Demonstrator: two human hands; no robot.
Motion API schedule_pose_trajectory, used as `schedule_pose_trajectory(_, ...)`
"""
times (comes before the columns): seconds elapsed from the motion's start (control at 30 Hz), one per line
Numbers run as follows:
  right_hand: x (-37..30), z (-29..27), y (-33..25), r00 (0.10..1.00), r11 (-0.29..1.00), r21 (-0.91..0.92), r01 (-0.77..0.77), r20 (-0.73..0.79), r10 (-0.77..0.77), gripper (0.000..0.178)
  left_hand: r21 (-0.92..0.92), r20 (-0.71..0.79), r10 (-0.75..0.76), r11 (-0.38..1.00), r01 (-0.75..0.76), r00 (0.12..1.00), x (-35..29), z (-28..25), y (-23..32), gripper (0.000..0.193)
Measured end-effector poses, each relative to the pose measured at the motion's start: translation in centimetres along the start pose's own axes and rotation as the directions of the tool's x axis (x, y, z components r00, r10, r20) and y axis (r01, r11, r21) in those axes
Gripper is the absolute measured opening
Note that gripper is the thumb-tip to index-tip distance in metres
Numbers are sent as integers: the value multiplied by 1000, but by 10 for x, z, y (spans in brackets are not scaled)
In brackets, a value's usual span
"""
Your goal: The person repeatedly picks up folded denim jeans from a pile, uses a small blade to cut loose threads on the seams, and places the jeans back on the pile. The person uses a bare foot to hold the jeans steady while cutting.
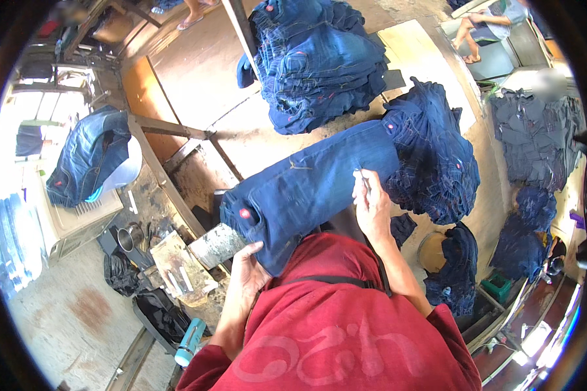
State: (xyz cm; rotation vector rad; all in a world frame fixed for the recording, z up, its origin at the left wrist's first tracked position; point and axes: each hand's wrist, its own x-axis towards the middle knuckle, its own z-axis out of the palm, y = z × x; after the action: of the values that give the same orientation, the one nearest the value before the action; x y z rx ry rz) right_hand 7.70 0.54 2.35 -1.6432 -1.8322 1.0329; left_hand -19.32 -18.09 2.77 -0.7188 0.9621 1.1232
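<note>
A pair of dark blue jeans (306, 173) lies stretched across in front of me, over a board whose grey, mottled end (216, 246) shows at the left. A red tag sits near its waist. My left hand (249, 268) grips the near edge of the jeans at the waist end, thumb on top. Over the leg part, my right hand (372, 203) is closed on a small, slim light-coloured tool (357, 174), pointing at the denim. Its exact kind is too small to make out. The fingers' undersides are partly hidden.
Behind the jeans rises a tall pile of folded jeans (323, 65); another heap (434, 153) lies at the right. A wooden post (241, 32) stands beside the tall pile. A cluttered bench (176, 260) with a metal cup (130, 236) is at the left. Another person's legs (466, 39) show far right.
</note>
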Motion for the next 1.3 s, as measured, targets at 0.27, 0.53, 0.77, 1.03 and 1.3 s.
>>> schedule_pose_trajectory(0.27,-18,7,9,918,898,192,-396,61,391,34,198,338,123,960,-198,933,35,56,11,56)
schedule_pose_trajectory(0.53,-17,53,8,872,851,216,-478,233,431,44,472,173,-69,882,-21,983,34,67,-9,34)
schedule_pose_trajectory(0.77,-32,37,-5,936,920,197,-338,172,307,38,433,202,50,891,-135,978,22,51,-12,41)
schedule_pose_trajectory(1.03,-36,39,-11,949,910,278,-307,163,271,36,421,176,60,898,-130,983,17,47,-13,43)
schedule_pose_trajectory(1.3,-38,39,-15,952,927,238,-291,170,255,38,388,177,97,908,-160,979,15,40,-13,43)
